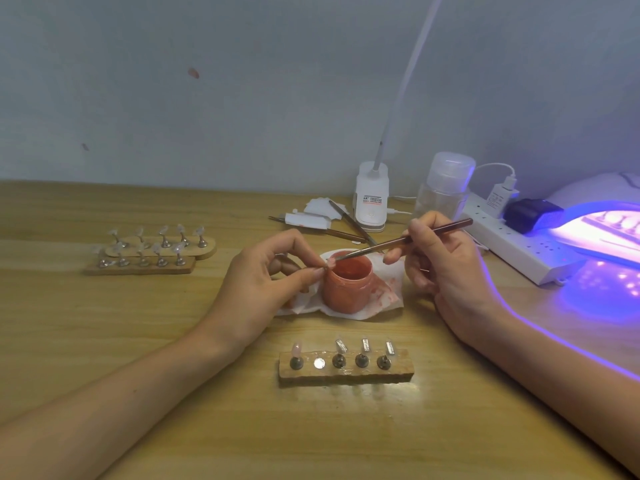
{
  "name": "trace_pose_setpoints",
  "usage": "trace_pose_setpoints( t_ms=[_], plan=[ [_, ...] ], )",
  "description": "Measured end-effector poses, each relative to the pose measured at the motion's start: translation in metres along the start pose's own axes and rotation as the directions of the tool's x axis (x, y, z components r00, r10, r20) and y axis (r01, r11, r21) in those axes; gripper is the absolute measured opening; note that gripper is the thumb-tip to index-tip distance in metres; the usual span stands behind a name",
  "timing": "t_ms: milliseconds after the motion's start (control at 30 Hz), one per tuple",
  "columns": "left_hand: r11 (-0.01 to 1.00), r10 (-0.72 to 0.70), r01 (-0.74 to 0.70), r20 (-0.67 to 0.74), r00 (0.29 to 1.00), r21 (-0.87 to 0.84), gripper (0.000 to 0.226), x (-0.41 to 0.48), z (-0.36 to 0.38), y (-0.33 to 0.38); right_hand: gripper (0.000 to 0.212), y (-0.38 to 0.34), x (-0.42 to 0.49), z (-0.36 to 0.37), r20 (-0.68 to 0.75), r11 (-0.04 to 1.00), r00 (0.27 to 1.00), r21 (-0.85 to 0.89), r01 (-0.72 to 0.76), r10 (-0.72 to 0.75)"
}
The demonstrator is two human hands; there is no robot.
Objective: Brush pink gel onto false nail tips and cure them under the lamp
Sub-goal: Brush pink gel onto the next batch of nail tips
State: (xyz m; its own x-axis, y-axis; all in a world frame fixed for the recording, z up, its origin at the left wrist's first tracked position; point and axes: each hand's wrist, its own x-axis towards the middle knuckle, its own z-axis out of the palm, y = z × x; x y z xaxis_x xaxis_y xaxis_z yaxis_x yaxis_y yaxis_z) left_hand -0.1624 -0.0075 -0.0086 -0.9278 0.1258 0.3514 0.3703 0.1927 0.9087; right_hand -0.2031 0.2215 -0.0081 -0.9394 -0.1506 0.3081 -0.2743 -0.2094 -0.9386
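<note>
A: What are the hands doing?

B: The left hand (263, 278) pinches a nail tip (330, 262) on its small stand between thumb and fingertips, just over the rim of the open pink gel jar (347, 284). The right hand (440, 261) grips a brush (401, 241) like a pen, and the bristle end meets the nail tip

A: And the jar, where is it?

B: Mid-bench, standing on a white wipe (377, 299) smeared with pink, between the two hands

A: Where are the other tips?

B: A wooden holder (346, 372) sits nearest the person on the bench (173, 341). It carries four stands: a pink tip on the leftmost, an empty metal spot next to it, then three more whose tips I can't judge for colour. Two more wooden holders (145, 254) with clear-looking tips lie well to the left, one just behind the other

A: The lamp?

B: The curing lamp (602, 216) is at the right edge, glowing violet, with what looks like another holder inside; the glare hides detail. A white power strip (519, 247) lies beside it, and a clip lamp base (371, 199), a clear pump bottle (446, 188) and spare brushes (349, 223) sit by the wall
</note>
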Motion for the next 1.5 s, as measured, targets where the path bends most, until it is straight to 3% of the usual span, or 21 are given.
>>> trace_pose_setpoints(
  t_ms=[100, 267, 400, 567, 700, 867, 1000, 1167, 1300, 1500],
  plan=[
    [1.000, 0.000, 0.000, 0.002, 1.000, -0.003, 0.008, 0.0001, -0.0004, 0.0002, 0.022, 0.0001, -0.0004, -0.0032, -0.055, 1.000, 0.998, 0.010, -0.019, 0.020],
    [1.000, -0.006, 0.006, 0.004, 1.000, 0.003, 0.009, 0.0004, -0.0010, 0.0006, 0.032, -0.0022, -0.0014, -0.0005, 0.015, 1.000, 1.000, 0.021, -0.003, 0.003],
    [1.000, -0.007, 0.007, 0.006, 1.000, 0.002, 0.010, 0.0008, -0.0007, 0.0003, 0.023, -0.0018, -0.0011, -0.0017, -0.047, 1.000, 0.999, 0.010, -0.011, 0.011],
    [1.000, -0.003, 0.003, 0.010, 1.000, 0.002, 0.013, 0.0003, -0.0012, -0.0002, 0.025, -0.0013, -0.0021, -0.0001, 0.024, 0.999, 0.998, 0.012, 0.049, -0.049],
    [1.000, -0.010, 0.010, 0.020, 1.000, 0.002, 0.018, 0.0001, -0.0007, 0.0011, 0.022, -0.0011, -0.0017, -0.0020, -0.048, 1.000, 0.999, -0.001, 0.015, -0.015],
    [1.000, -0.026, 0.026, 0.014, 1.000, -0.001, 0.017, 0.0006, -0.0012, 0.0007, 0.020, -0.0028, -0.0028, 0.0008, 0.029, 0.999, 0.998, -0.009, 0.053, -0.053],
    [0.999, -0.036, 0.036, 0.005, 0.999, 0.011, 0.016, 0.0004, -0.0010, 0.0004, 0.018, -0.0020, -0.0033, -0.0006, -0.053, 0.999, 0.998, -0.025, 0.030, -0.031],
    [0.999, -0.046, 0.046, 0.004, 0.999, 0.009, 0.014, -0.0002, -0.0010, 0.0010, 0.019, -0.0031, -0.0034, 0.0011, 0.011, 0.998, 0.998, -0.010, 0.062, -0.062],
    [0.999, -0.050, 0.050, 0.005, 0.999, 0.002, 0.011, -0.0001, -0.0006, 0.0017, 0.020, -0.0024, -0.0031, 0.0000, -0.061, 0.999, 0.998, -0.023, 0.029, -0.030],
    [0.998, -0.067, 0.067, 0.010, 0.998, 0.013, 0.010, -0.0003, -0.0003, 0.0019, 0.020, -0.0041, -0.0036, 0.0026, -0.013, 0.998, 0.999, -0.031, 0.051, -0.052]
  ],
)
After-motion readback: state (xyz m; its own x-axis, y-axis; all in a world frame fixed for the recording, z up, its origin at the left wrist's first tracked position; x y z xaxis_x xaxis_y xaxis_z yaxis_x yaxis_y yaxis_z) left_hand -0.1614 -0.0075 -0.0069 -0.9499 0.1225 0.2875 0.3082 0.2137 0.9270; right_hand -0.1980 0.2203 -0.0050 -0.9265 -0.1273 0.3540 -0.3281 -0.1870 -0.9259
